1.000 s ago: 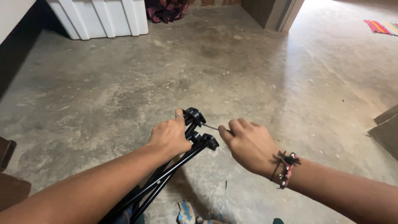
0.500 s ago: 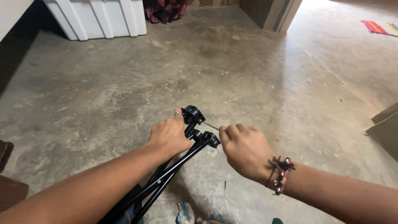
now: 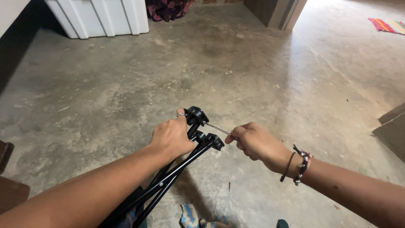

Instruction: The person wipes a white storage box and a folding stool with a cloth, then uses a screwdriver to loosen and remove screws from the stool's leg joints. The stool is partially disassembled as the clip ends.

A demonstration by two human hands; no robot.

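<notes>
A folded black tripod-like stand (image 3: pixel 168 179) with several thin legs runs from the bottom left up to black plastic end caps (image 3: pixel 198 116). My left hand (image 3: pixel 171 137) is wrapped around the legs just below the caps, a ring on one finger. My right hand (image 3: pixel 253 140), with bracelets on the wrist, pinches a thin metal rod (image 3: pixel 217 128). The far tip of the rod sits in the uppermost cap.
A bare, stained concrete floor (image 3: pixel 219 67) spreads all around. A white plastic bin (image 3: pixel 101 17) stands at the top left, with dark patterned cloth (image 3: pixel 166 9) beside it. A striped rug (image 3: pixel 386 24) lies top right. Brown cardboard (image 3: pixel 390 131) is at the right edge.
My right hand has turned palm-inward at the wrist and drawn slightly right, so more of the metal rod shows. My left hand and the stand have stayed put.
</notes>
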